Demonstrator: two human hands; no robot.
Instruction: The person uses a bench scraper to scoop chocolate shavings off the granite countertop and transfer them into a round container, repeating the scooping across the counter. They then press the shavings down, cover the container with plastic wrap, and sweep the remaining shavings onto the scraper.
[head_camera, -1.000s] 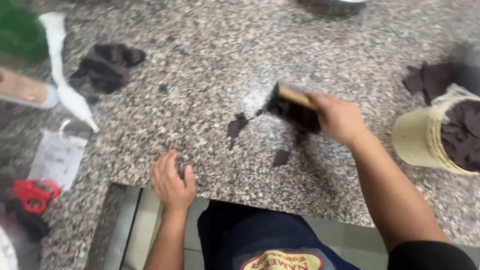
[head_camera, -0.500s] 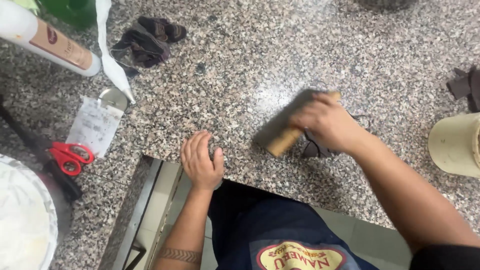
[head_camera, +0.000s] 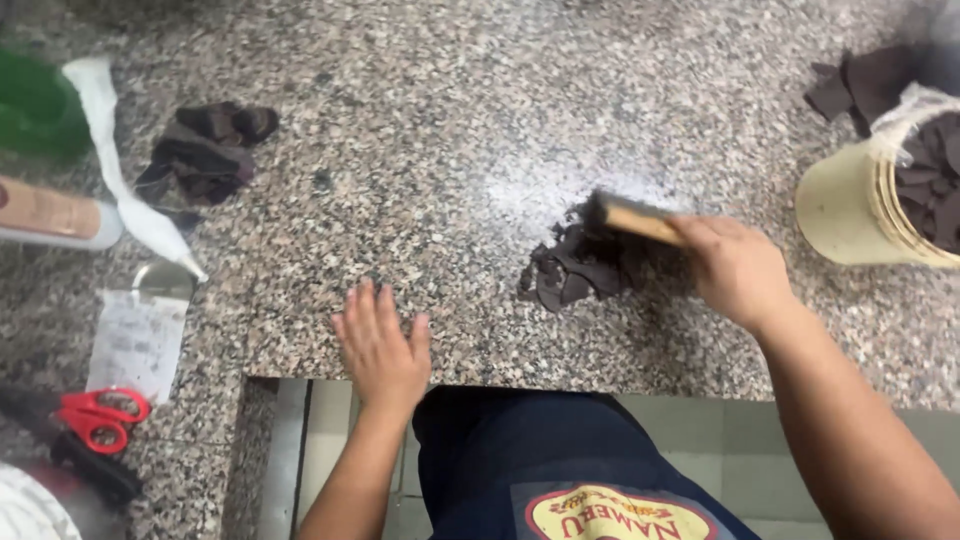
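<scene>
Granite, speckled grey and brown, fills the head view, and the countertop (head_camera: 440, 150) is our landmark for everything. Right hand (head_camera: 740, 270) sits near the counter's front edge, fingers closed around the wooden handle of a brush (head_camera: 625, 216), its dark bristle end pressed down against a heap of dark brown scraps (head_camera: 570, 275). Left hand (head_camera: 382, 350) lies flat at the front edge, fingers spread and holding nothing, palm on the stone, apart from the heap. Off at the counter's right edge stands a cream tub (head_camera: 850, 205) with more dark pieces inside, well apart from the pile. Toward the left side lie a second dark clump (head_camera: 205, 150), a white piping bag (head_camera: 125, 180) and, at the near left corner, red scissors (head_camera: 100, 415). By my reading, the step in hand is gathering the scraps into one heap; the next stroke would call for a low, steady brush so that no pieces slip over the front edge.
</scene>
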